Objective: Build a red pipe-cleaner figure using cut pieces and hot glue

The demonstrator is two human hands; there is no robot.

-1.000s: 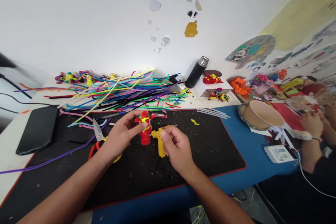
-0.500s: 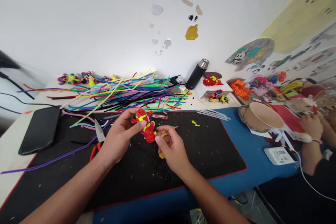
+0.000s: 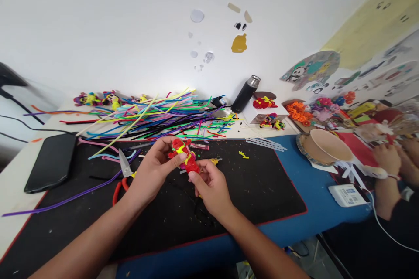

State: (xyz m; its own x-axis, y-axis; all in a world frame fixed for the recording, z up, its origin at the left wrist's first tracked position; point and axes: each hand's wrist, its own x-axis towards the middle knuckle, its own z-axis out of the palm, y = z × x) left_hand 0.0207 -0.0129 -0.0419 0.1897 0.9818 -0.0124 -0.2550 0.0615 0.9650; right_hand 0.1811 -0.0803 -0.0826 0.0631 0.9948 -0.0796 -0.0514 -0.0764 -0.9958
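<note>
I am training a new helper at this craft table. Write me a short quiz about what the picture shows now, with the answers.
1. True or false: the left hand and the right hand both hold the red figure.
2. Which tool lies on the black mat close beside the left hand? A. scissors B. hammer C. ruler
3. Fill in (left or right, as the person sees it): the phone lies at the mat's ___ edge.

Key: 1 true; 2 A; 3 left.
</note>
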